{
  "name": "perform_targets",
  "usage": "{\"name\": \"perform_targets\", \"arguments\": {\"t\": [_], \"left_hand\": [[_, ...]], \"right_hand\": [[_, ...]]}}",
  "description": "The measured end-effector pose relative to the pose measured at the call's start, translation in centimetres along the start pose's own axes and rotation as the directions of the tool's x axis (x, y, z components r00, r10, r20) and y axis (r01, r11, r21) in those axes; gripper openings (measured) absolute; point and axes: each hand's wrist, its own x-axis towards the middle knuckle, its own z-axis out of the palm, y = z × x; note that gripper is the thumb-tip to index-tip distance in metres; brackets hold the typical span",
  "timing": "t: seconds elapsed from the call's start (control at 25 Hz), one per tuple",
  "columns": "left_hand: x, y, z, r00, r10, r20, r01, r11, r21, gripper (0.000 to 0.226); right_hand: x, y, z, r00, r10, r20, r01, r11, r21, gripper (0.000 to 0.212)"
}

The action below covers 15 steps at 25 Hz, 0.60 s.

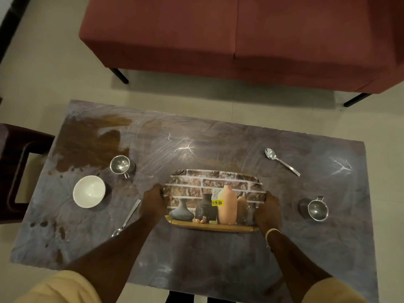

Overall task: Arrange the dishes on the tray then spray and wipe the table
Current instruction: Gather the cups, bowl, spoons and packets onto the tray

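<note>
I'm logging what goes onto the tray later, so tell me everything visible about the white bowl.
The white bowl is small, round and glossy, apparently ceramic or melamine. It stands upright and looks empty, on the left part of the table, which is covered in clear plastic film. Nothing touches it: the steel cup stands apart behind it, a spoon lies to its right, and both hands are on the tray.

Single head-worn view, looking steeply down, table (218, 259) close below, sofa (240, 40) beyond

Home living room, red sofa (240, 36), low table (218, 259)
</note>
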Motion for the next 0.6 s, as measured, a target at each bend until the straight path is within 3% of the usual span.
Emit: {"name": "perform_targets", "arguments": {"t": [0.2,0.6], "left_hand": [[4.4,1.5,-0.2,0.996,0.093,-0.008,-0.092,0.995,0.034,0.006],[6.4,0.9,1.7,0.993,0.119,0.014,-0.119,0.991,0.064,0.006]], "right_hand": [[2.9,-0.6,0.9,0.999,-0.037,-0.015,0.036,0.999,-0.038,0.033],[5.2,-1.5,0.7,1.000,-0.007,-0.014,0.006,0.999,-0.052,0.035]]}}
